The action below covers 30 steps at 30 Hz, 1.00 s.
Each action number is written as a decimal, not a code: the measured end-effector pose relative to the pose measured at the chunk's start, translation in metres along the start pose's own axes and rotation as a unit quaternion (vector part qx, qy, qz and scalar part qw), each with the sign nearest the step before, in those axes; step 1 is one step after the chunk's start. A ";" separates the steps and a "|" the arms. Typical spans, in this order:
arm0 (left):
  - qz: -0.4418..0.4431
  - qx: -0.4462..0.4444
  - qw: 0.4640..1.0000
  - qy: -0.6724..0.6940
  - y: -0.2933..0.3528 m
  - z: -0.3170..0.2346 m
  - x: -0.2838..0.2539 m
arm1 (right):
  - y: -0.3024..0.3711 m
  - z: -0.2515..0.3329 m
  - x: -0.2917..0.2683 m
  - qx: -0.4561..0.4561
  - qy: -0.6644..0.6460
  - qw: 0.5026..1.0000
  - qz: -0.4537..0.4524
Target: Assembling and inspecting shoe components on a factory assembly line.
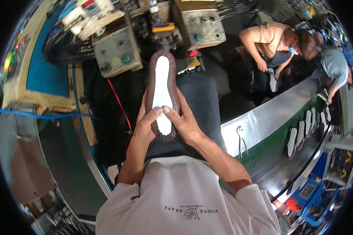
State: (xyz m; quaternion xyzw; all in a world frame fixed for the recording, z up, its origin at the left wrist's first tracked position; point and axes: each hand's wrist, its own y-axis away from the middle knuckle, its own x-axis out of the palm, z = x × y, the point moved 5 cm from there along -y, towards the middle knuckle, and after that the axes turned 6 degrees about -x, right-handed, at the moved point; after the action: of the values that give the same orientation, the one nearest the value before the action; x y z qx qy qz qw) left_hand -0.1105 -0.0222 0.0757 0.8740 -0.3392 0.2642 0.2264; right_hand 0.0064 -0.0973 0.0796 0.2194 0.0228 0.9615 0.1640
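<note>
Between my two hands is a brown shoe upper (171, 74) on a last, its white insole side facing up. The toe points away from me, and gathered brown edges run round the white insole. My left hand (146, 123) wraps the left side near the heel, thumb pressed on the insole. On the other side my right hand (184, 120) grips the right edge, its thumb beside the left one. The fingers under the shoe are hidden. A pair of pincers (241, 140) lies on the metal ledge to my right.
Two machine control boxes (115, 53) (202, 29) stand ahead. On the right, a green conveyor (262, 156) carries several white-soled shoes (301, 135) beside a metal ledge (278, 105). Two other people (276, 39) (335, 64) handle shoes there. A blue hose (39, 114) crosses at left.
</note>
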 end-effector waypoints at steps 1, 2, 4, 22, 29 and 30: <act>-0.018 0.004 1.000 -0.008 0.009 0.002 -0.007 | 0.002 -0.011 0.005 0.016 -0.020 1.000 -0.006; -0.035 0.007 0.999 -0.015 0.018 0.005 -0.015 | 0.005 -0.021 0.009 0.048 -0.029 0.998 0.013; -0.080 0.032 0.996 -0.012 0.036 0.007 -0.033 | 0.004 -0.031 0.014 0.103 -0.048 0.991 0.064; -0.564 -0.006 0.496 -0.661 0.196 -0.189 -0.423 | 0.032 -0.047 -0.103 0.114 0.041 0.988 -0.098; -0.109 0.100 0.792 -0.592 -0.101 -0.054 -0.225 | 0.100 -0.026 -0.286 0.003 0.156 0.942 -0.299; -0.089 0.021 0.908 -0.408 -0.115 -0.012 -0.201 | 0.119 -0.026 -0.314 0.031 0.198 0.921 -0.334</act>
State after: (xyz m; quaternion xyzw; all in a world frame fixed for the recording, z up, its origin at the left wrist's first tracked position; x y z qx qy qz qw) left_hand -0.1591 0.1564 -0.0632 0.9367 -0.3170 -0.1300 0.0720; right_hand 0.2265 -0.3110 -0.0601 0.0087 0.1566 0.8734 0.4612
